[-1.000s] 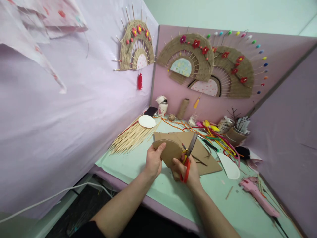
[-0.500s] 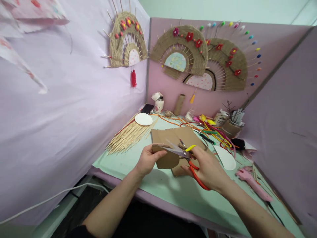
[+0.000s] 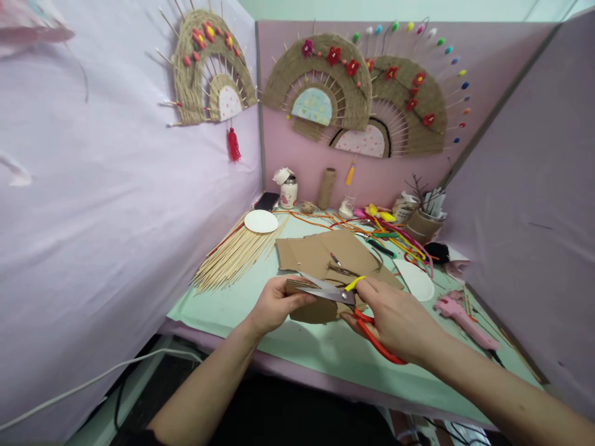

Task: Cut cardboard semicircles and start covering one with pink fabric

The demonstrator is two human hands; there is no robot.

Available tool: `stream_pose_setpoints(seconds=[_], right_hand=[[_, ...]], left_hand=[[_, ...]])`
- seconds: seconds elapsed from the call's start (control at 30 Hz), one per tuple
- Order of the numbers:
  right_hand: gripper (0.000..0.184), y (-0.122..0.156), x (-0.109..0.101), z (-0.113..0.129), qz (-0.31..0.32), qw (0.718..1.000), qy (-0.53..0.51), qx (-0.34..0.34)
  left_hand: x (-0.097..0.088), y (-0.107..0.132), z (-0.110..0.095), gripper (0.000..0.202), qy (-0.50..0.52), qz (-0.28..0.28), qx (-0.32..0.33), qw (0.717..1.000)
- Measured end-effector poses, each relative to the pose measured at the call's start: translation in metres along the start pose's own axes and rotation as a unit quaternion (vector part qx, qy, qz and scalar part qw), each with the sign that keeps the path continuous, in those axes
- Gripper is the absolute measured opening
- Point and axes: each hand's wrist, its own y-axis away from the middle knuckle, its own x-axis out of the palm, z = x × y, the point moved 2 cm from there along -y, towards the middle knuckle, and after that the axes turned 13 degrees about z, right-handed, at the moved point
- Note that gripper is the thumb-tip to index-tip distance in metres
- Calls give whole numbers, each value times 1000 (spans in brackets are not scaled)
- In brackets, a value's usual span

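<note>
Pinched in my left hand (image 3: 275,305) is a brown piece of cardboard (image 3: 315,311) with a rounded lower edge, held above the table's near part. My right hand (image 3: 395,316) grips scissors (image 3: 374,334) with red-orange handles and a bit of yellow near the thumb. The parted blades point left and lie at the cardboard's upper edge, close to my left fingers. Behind both hands, a larger cardboard sheet (image 3: 307,251) lies flat, with a pen (image 3: 335,259) and dark thin strips on it. How far the blades reach into the cardboard I cannot tell.
Thin wooden sticks (image 3: 235,260) lie fanned at the left, a white paper oval (image 3: 261,221) on top. Coloured pipe cleaners (image 3: 409,238) and a white paper piece (image 3: 416,280) are at the right, near a pink glue gun (image 3: 467,321). Twine-wrapped fans (image 3: 320,80) hang behind.
My view has shifted slightly right, so the surroundings sit further left. The cardboard in my left hand has tilted, and the scissors have shifted a little against its edge.
</note>
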Motion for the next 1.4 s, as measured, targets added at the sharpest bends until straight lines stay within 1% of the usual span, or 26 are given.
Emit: stream_pose_setpoints(seconds=[0.13,0.27,0.47,0.6,0.77,0.87,1.07,1.23,1.3,1.4], right_hand=[[31,5,0,1,-20,999,34,-3],[38,9,0,1,-42,998,47,-10],[43,14,1,1,-17,998,63,-9],[45,17,2,1,-21,997,76,-10],[48,18,4,-1,-22,998,62,-2],[49,18,4,-1,-8,998,62,18],[43,13,-1,5,37,996,71,39],[46,13,2,3,65,995,58,48],[47,12,4,-1,84,994,32,58],[43,9,1,-8,84,993,-41,75]], left_hand=[[1,1,1,20,4,20,-10,1000],[1,2,3,21,5,24,-17,1000],[2,2,7,21,13,33,-24,999],[3,2,7,22,27,38,-32,998],[3,1,7,25,35,36,-34,998],[4,0,8,26,38,40,-37,998],[7,-1,10,25,4,88,-59,994],[9,0,13,27,-4,92,-72,993],[9,-1,14,28,9,86,-76,993],[7,-3,16,27,47,39,-79,995]])
